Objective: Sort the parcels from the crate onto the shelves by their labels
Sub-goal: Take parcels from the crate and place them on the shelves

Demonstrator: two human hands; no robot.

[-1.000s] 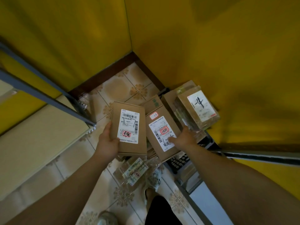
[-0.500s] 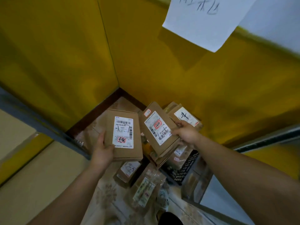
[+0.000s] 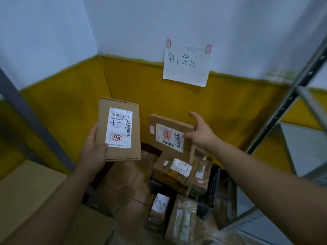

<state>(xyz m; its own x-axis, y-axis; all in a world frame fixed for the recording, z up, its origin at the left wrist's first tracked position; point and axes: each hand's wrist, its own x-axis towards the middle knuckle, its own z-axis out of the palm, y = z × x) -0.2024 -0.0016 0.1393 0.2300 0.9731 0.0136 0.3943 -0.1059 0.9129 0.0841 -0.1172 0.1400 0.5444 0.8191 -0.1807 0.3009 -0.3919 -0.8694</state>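
- grips in the left hand (image 3: 93, 151) an upright brown cardboard parcel (image 3: 119, 129) with a white barcode label and a red stamp; thumb along its left edge, heel of the hand over its lower left corner, the other fingers hidden behind it.
- holds that upright parcel in the air before the yellow lower wall (image 3: 230, 106), left of the second parcel and apart from it.
- pinches with the right hand (image 3: 201, 135) the right edge of a flat brown cardboard parcel (image 3: 168, 131) turned sideways; thumb on its white label, forefinger stretched up past its top corner.
- holds this flat parcel aloft, above a black plastic crate (image 3: 211, 190) filled with a stack of brown parcels (image 3: 177, 171).
- stands over a patterned tile floor (image 3: 127, 181), with a small parcel bearing a handwritten white label (image 3: 159, 205) and a clear-wrapped parcel (image 3: 184, 221) lying just beside the crate on its near side.
- faces a white paper sign (image 3: 185, 68) with handwritten characters, fixed by two red strips where the white wall meets the yellow.
- has a grey perforated metal shelf upright (image 3: 283, 110) at the right, and a dark shelf post (image 3: 35, 128) and a beige shelf board (image 3: 24, 195) at the left.
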